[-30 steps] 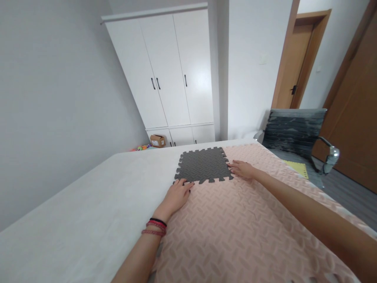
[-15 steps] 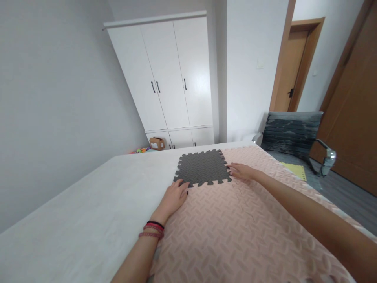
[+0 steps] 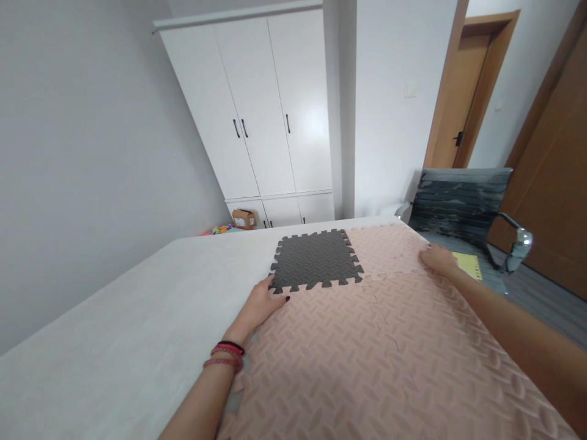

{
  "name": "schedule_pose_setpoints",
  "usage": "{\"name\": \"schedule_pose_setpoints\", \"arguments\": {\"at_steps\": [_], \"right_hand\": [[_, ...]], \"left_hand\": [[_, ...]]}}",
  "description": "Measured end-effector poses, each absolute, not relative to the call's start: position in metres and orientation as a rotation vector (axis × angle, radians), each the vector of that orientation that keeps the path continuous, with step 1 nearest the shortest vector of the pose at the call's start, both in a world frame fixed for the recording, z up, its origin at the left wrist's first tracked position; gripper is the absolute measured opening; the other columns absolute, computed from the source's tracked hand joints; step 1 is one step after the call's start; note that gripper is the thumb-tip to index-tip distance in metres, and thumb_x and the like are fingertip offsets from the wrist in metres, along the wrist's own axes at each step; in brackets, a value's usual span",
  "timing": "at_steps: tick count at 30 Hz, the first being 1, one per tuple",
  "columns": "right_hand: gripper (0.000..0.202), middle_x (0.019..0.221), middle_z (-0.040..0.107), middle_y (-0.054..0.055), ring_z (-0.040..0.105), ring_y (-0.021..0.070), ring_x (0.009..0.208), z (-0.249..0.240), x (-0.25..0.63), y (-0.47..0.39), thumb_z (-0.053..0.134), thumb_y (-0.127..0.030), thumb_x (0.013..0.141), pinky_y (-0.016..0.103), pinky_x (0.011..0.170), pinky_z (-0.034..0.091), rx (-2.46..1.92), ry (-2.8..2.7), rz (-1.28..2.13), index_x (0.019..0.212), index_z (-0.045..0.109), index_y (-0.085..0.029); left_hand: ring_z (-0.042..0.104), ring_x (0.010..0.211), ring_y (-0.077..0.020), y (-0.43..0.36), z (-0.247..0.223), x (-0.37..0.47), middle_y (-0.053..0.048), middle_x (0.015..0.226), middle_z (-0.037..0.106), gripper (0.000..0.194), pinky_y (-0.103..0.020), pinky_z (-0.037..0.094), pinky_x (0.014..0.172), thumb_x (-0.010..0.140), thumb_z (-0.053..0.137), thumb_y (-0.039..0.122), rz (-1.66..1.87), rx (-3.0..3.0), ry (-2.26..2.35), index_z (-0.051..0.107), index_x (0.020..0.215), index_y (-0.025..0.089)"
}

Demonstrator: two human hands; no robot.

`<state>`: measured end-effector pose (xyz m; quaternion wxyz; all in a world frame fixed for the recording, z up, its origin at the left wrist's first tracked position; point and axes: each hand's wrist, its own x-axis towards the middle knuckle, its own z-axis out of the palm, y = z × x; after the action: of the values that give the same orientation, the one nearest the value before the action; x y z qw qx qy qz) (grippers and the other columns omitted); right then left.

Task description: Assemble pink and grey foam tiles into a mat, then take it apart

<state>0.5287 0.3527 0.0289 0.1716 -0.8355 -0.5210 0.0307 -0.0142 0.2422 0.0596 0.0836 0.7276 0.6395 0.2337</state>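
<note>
My left hand lies at the near left corner of a dark grey interlocking foam tile. Its fingers reach that corner, and the thumb is spread apart over the pink foam mat. The grey tile lies flat, with its toothed edges showing on all sides. Pink foam meets it along the near and right sides; whether the teeth are fully locked I cannot tell. Out at the mat's right edge, my right hand has its fingers bent together on the border of a pink tile.
The foam lies on a broad white surface. Beyond it stand a white wardrobe and a small cardboard box. A dark chair with a yellow sheet on its seat is at the right.
My right hand has moved right, from the grey tile's right edge to the pink mat's outer edge. My left hand has shifted slightly left at the grey tile's corner.
</note>
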Motion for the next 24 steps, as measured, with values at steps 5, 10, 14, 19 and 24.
{"name": "schedule_pose_setpoints", "arguments": {"at_steps": [5,10,14,19,24], "right_hand": [[0.050,0.115,0.059,0.019,0.053,0.0379,0.110,0.020,0.525,0.369,0.046,-0.044,0.078,0.052,0.086,0.043,-2.462,-1.333,0.091,0.117,0.059,-0.016],[0.051,0.121,0.054,0.020,0.048,0.0388,0.114,0.016,0.525,0.370,0.045,-0.043,0.080,0.052,0.089,0.041,-2.489,-1.367,0.026,0.122,0.054,-0.014],[0.046,0.123,0.053,0.022,0.045,0.0387,0.117,0.028,0.500,0.378,0.045,-0.036,0.084,0.060,0.098,0.030,-2.544,-1.491,-0.065,0.121,0.053,-0.009],[0.052,0.149,0.025,0.020,0.027,0.0351,0.135,0.048,0.421,0.408,0.042,-0.040,0.090,0.053,0.104,0.029,-1.988,-2.066,-0.063,0.134,0.044,-0.013],[0.050,0.149,0.032,0.011,0.031,0.0224,0.135,0.047,0.355,0.445,0.038,-0.033,0.092,0.035,0.109,0.028,-1.760,-2.321,0.089,0.140,0.041,-0.017]], "left_hand": [[0.057,0.115,-0.0268,0.244,0.062,-0.012,-0.012,0.126,0.061,0.078,-0.037,0.043,0.100,0.065,0.070,0.037,0.847,1.987,1.846,0.044,0.134,0.012],[0.055,0.118,-0.0260,0.249,0.057,-0.012,-0.015,0.131,0.057,0.074,-0.036,0.042,0.102,0.070,0.064,0.041,0.719,2.103,1.876,0.045,0.134,0.008],[0.054,0.119,-0.0267,0.252,0.052,-0.014,-0.016,0.130,0.057,0.067,-0.036,0.040,0.103,0.072,0.061,0.043,0.668,2.165,1.858,0.052,0.129,0.007],[0.055,0.117,-0.0278,0.253,0.049,-0.016,-0.016,0.127,0.058,0.064,-0.038,0.040,0.103,0.073,0.059,0.045,0.648,2.189,1.863,0.055,0.126,0.008],[0.052,0.120,-0.0295,0.252,0.048,-0.017,-0.015,0.128,0.058,0.061,-0.042,0.037,0.105,0.073,0.060,0.044,0.668,2.181,1.879,0.057,0.124,0.012]]}}
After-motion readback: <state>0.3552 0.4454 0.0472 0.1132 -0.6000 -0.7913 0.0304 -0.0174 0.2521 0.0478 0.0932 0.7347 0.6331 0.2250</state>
